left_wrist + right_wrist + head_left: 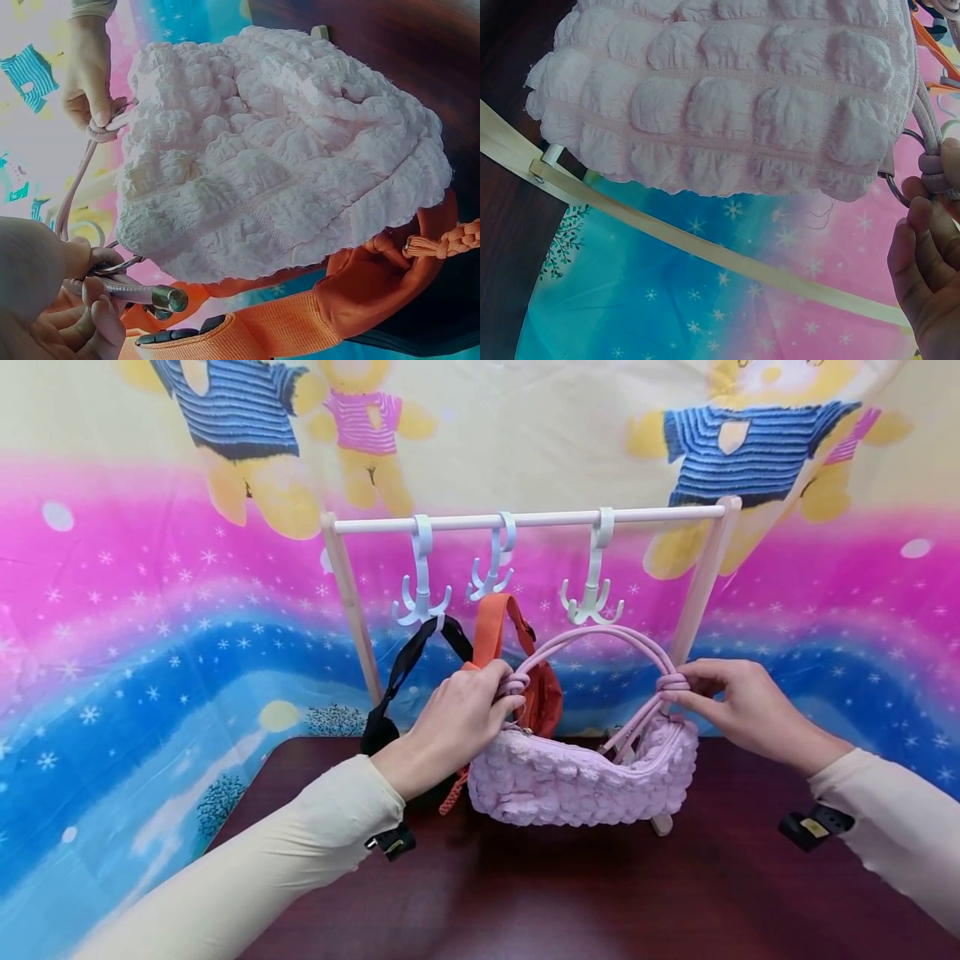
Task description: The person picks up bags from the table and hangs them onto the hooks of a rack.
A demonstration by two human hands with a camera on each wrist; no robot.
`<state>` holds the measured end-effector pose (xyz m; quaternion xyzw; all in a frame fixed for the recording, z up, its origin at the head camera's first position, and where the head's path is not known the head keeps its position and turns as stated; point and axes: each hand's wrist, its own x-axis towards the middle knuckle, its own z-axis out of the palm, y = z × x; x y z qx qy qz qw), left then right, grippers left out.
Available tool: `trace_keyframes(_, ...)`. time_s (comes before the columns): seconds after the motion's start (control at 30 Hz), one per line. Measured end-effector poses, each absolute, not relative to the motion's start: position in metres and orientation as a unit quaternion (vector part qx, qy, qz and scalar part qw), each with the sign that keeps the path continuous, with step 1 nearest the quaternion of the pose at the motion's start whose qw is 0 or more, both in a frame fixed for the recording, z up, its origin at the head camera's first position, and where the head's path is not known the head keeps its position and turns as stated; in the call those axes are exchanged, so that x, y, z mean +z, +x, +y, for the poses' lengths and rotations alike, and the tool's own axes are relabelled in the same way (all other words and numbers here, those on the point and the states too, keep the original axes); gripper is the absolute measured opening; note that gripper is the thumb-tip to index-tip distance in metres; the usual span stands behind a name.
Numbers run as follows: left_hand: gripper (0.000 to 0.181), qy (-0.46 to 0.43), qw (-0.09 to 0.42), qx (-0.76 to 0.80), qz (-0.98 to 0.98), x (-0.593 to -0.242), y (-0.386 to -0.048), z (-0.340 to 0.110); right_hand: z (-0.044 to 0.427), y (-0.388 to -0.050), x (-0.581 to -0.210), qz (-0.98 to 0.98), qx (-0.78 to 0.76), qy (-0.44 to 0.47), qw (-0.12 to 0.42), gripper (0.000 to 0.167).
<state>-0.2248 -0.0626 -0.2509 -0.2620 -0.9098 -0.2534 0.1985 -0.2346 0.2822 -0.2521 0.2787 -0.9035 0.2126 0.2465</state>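
A pink puffy handbag (577,785) hangs between my hands, in front of the rack and above the table. My left hand (467,714) pinches the knotted left end of its strap (600,631). At the other end, my right hand (738,697) pinches the right knot between thumb and fingers. The strap arches up just below a pale green hook (592,597). Both wrist views show the bag's bubbly fabric (277,150) close up. In the right wrist view, a metal ring (894,187) joins strap and bag near my fingertips.
A wooden rack (705,581) carries the green hook and two pale blue hooks (422,585). Behind my left hand, an orange bag (543,697) and a black bag (381,731) hang from the blue hooks. The dark red table (600,893) lies below, before a printed cloth (150,635).
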Motion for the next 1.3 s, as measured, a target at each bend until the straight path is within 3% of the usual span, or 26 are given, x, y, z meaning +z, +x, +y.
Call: trace_keyframes(1.3, 0.023, -0.247, 0.222, -0.253, -0.909, -0.234, -0.228, -0.066, 0.272, -0.233, -0.241, -0.903, 0.253, 0.243, 0.248, 0.018)
